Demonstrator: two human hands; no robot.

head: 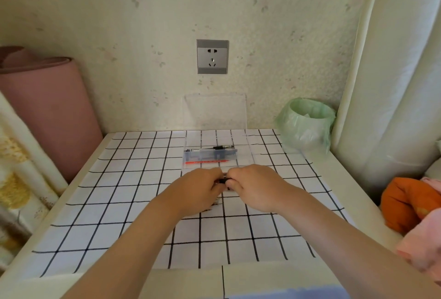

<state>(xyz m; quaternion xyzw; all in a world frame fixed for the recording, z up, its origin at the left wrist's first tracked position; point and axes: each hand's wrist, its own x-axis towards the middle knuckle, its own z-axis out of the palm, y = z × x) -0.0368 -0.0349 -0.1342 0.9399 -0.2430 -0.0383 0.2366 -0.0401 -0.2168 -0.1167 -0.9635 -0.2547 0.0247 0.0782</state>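
Black piece (223, 181) above counter (334, 170), just in front of clear box (245, 155) | long axis left-right, ends hidden | left grip (202, 189) and right grip (255, 186) each pinch one end.

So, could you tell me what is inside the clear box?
Red pen, black pen and smaller clear case; the left hand and right hand partly hide the box's front edge.

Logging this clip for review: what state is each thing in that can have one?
left hand, grips the small black part
right hand, grips the same part
small black part, held between both hands, mostly hidden
clear box, open, lid upright behind it
red pen, lying in the box
wall socket, nothing plugged in
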